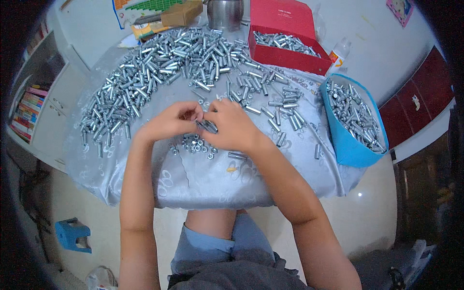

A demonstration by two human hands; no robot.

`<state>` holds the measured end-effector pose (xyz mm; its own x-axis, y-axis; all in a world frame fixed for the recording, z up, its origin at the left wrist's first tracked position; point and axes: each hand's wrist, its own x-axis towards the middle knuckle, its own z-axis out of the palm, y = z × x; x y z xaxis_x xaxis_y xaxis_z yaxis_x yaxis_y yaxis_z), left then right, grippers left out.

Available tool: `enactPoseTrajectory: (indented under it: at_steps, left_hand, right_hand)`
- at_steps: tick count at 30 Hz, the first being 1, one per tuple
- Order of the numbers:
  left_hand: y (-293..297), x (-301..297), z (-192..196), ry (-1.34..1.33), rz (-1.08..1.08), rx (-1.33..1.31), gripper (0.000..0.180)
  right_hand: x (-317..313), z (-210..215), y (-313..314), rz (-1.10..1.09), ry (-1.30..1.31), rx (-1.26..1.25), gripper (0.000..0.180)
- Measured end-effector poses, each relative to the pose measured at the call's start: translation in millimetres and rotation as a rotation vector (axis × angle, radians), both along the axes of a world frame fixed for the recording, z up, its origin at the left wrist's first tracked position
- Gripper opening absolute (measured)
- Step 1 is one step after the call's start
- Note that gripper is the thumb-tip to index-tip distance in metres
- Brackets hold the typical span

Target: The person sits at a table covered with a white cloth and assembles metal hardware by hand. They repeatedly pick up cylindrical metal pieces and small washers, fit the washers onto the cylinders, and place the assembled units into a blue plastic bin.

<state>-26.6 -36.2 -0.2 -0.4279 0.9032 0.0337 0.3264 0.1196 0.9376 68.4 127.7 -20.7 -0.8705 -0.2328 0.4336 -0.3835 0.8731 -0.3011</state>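
Observation:
My left hand (170, 121) and my right hand (233, 126) meet over the middle of a table covered with a silvery cloth (203, 179). Together they pinch a small metal bolt (208, 126) between their fingertips. Just below the hands lies a small cluster of loose nuts (195, 145). A big heap of silver bolts and sleeves (159, 67) spreads across the cloth beyond and to the left of my hands.
A red cardboard box (285, 55) with several bolts stands at the back right. A blue bin (350, 145) full of bolts sits at the right edge. A metal pot (225, 13), a brown carton (181, 13) and a white bottle (338, 53) stand behind. A blue stool (72, 235) is on the floor.

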Motion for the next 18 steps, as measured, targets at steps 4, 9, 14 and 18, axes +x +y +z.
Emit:
enactPoseTrajectory:
  at_steps: [4, 9, 14, 18]
  left_hand:
    - [-6.1, 10.7, -4.0, 0.360, 0.009, -0.259, 0.020]
    - [-9.8, 3.4, -12.9, 0.270, 0.106, -0.174, 0.018]
    - [-11.4, 3.6, -3.0, 0.356, 0.141, -0.207, 0.019]
    - [-13.0, -1.3, -12.8, 0.370, 0.332, -0.153, 0.021]
  right_hand:
    - [-2.2, -11.2, -2.0, -0.047, -0.065, 0.037, 0.028]
    - [-5.2, -7.3, 1.8, -0.045, -0.181, -0.075, 0.022]
    - [-4.5, -5.5, 0.3, -0.035, -0.112, -0.125, 0.021]
    - [-3.2, -8.1, -4.3, 0.004, -0.082, -0.157, 0.020]
